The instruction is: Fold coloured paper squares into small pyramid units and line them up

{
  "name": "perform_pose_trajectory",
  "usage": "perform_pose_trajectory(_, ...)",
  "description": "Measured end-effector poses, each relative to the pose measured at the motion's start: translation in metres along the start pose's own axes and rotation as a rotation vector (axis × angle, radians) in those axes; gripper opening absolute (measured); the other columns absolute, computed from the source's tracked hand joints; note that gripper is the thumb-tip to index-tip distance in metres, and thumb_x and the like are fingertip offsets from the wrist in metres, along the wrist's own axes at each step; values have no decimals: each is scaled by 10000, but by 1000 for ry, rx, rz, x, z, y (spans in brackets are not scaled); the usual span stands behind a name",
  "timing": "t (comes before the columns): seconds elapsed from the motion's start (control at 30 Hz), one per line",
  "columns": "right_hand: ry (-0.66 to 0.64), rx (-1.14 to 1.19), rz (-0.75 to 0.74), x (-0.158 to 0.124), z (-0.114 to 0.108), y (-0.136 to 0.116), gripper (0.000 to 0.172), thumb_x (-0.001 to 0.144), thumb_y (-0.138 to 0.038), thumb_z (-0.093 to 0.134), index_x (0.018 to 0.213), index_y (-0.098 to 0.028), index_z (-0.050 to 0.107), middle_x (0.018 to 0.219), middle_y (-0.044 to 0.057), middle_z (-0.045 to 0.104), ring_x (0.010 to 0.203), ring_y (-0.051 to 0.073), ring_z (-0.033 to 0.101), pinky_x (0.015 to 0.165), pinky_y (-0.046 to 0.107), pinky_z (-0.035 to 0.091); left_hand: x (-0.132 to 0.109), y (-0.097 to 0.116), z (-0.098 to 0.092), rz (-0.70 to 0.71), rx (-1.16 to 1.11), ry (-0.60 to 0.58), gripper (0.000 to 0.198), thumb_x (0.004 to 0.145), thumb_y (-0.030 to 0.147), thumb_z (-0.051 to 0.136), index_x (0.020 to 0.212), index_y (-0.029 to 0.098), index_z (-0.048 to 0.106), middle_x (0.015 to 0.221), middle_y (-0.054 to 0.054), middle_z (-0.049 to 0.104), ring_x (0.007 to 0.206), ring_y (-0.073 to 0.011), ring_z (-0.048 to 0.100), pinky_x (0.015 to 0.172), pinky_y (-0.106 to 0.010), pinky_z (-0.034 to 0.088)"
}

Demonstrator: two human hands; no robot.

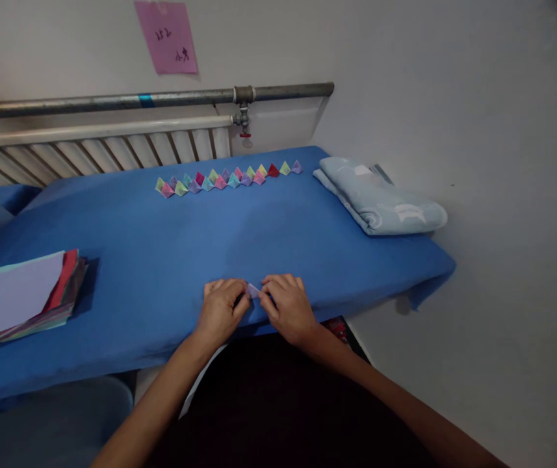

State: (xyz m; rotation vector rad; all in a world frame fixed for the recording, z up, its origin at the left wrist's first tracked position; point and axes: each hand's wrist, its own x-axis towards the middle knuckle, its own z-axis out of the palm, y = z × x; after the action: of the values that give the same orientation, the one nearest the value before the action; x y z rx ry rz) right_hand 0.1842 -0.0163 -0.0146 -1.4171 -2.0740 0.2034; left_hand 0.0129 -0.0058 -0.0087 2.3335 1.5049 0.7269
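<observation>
Both hands rest at the near edge of a blue-covered table [161, 240]. My left hand [220, 307] and my right hand [285, 305] pinch a small pale lilac piece of folded paper [253, 290] between their fingertips, pressing it on the cloth. Most of the paper is hidden under the fingers. A row of several small folded paper shapes [229, 177] in pink, green, blue, purple and red lies along the far side of the table.
A stack of coloured paper sheets [19, 296] lies at the left. A folded light blue cloth [380, 198] sits at the far right corner. Behind the table are a radiator [97, 153], a metal pipe [151, 101] and a pink note [167, 36] on the wall.
</observation>
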Motion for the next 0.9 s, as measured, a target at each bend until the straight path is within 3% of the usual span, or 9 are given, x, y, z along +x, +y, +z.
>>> perform_pose_trajectory(0.13,1,2,26,1,1,-1,156,905,-233,505,781,-202,595,1022,55,678,935,206,555,811,359,348,1,2,0,-62,-61,14,102,844,217,578,938,219,618,881,-8,702,846,-196,627,863,-402,394)
perform_pose_trajectory(0.3,-6,-24,50,2,1,-2,135,888,-226,508,777,-204,582,1026,57,679,941,218,558,809,366,347,2,2,-1,-102,-123,33,226,839,193,586,1061,236,599,943,-16,711,829,-184,638,880,-412,406)
perform_pose_trajectory(0.9,-84,-99,76,11,1,-9,147,884,-188,451,827,-201,585,1039,71,653,934,229,536,785,384,342,0,-4,4,-67,-91,78,148,889,220,547,1022,224,611,915,-25,717,848,-188,639,869,-405,416)
